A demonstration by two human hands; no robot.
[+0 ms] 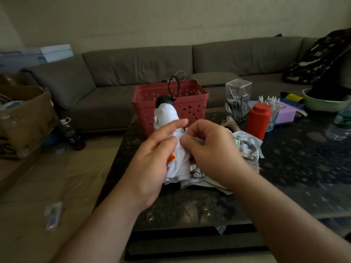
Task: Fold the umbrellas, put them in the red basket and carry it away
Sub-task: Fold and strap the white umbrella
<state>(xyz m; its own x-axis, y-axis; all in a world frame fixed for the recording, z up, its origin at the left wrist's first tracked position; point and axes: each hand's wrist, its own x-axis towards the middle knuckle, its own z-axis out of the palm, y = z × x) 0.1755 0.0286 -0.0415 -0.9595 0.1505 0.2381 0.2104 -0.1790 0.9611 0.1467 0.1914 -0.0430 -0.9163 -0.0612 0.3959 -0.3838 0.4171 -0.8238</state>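
I have one view only, from the head-worn wide-angle camera. It looks forward and down, close over the dark table (284, 168). The sofa (133, 76) lies far, the cardboard box (22, 118) at far left.

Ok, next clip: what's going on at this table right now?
A person is rolling up a white umbrella over a dark table. The left hand wraps around its folded canopy, black handle pointing up, while the right hand pinches a bit of its fabric or strap beside the left. The red basket stands just behind on the table, and the umbrella is not in it yet. A second crumpled umbrella lies under the right hand.
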